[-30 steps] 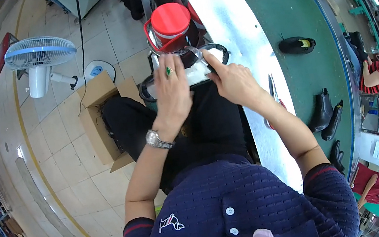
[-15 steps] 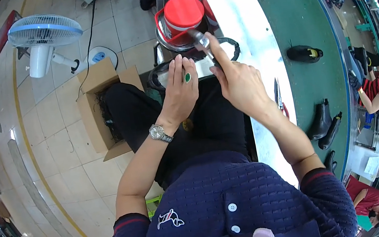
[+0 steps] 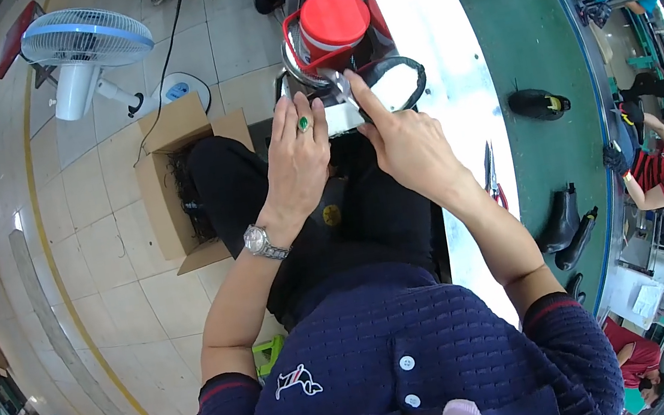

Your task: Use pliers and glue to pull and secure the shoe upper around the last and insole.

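Now R grip [image 3: 417, 142] clasping metal tool [image 3: 340, 85], L grip [image 3: 295, 164] unclenched over shoe [image 3: 400, 87], shirt logo [image 3: 298, 382]

One wide fisheye view is taken from head height and directed steeply downward. The shirt [image 3: 325, 330] is imaged close, at the lower edge; the left hand [image 3: 296, 165] and right hand [image 3: 418, 146] are framed farther out, above centre.

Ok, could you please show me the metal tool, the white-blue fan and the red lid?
Metal tool [image 3: 340, 86]: head view, on its shiny part.
White-blue fan [image 3: 87, 48]: head view, on its round grille.
Red lid [image 3: 335, 16]: head view, on its top.
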